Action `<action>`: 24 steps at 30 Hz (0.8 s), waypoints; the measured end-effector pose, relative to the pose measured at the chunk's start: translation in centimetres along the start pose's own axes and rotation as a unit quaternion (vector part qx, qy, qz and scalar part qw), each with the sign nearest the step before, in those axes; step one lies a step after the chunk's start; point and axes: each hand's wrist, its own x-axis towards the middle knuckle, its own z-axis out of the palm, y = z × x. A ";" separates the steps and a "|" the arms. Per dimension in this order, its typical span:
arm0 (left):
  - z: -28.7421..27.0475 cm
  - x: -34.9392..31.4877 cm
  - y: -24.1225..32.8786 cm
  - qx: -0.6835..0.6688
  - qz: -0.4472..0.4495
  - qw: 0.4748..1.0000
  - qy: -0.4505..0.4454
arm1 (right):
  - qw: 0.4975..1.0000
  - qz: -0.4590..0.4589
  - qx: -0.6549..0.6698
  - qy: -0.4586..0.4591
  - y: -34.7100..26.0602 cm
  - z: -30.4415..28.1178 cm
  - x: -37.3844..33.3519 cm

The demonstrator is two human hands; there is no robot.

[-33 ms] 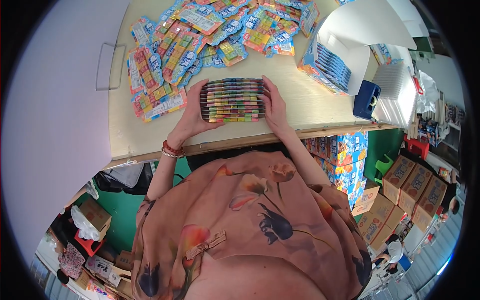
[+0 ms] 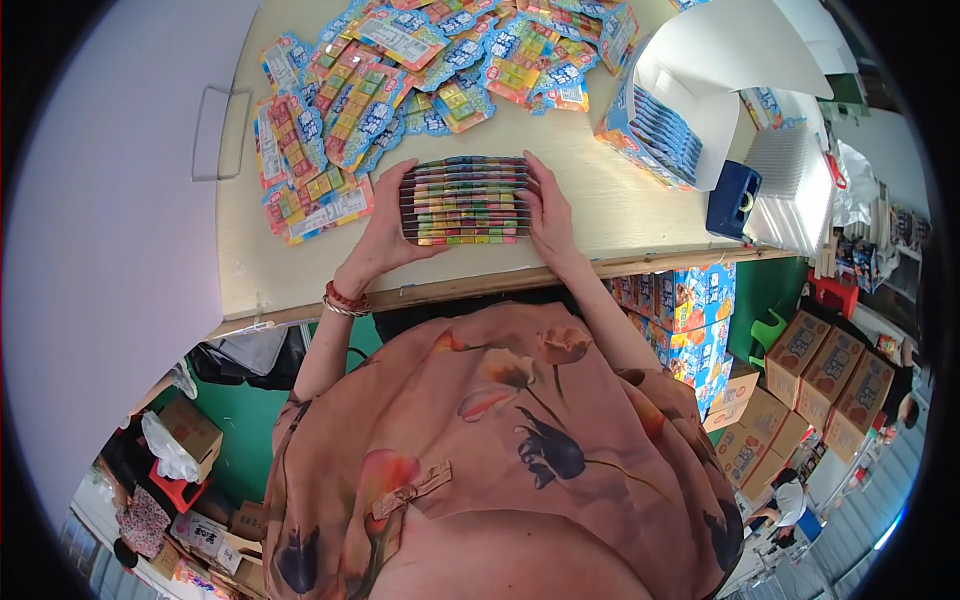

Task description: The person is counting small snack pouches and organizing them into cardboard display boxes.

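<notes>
Between my two hands stands a stack of candy blister packs [image 2: 465, 200], their colourful edges facing up in rows. My left hand [image 2: 388, 225] grips the stack's left end, and my right hand [image 2: 549, 213] presses on its right end with fingers along the side. The stack is just above or on the table near its front edge; I cannot tell which. Beyond it lies a loose pile of similar blue-edged candy packs [image 2: 365, 105]. To the right, an open display box [image 2: 645, 130] holds a row of upright packs, its white flap raised.
A dark blue tape dispenser [image 2: 733, 200] and a stack of clear plastic trays [image 2: 790, 185] stand at the table's right end. A bent wire [image 2: 218, 135] lies at the left. Printed boxes [image 2: 690, 315] are stacked below the table [image 2: 600, 215]; brown cartons [image 2: 830, 375] stand farther right.
</notes>
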 end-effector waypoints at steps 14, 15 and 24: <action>0.0 -0.1 0.0 0.008 -0.003 1.000 -0.010 | 0.999 0.008 0.037 -0.014 0.2 -0.3 0.1; 0.0 0.0 0.0 0.010 -0.002 1.000 -0.011 | 0.999 0.008 0.038 -0.012 0.2 -0.4 0.1; 0.0 0.0 -0.1 0.017 0.009 1.000 -0.024 | 0.937 0.164 0.264 -0.161 0.1 -4.5 1.9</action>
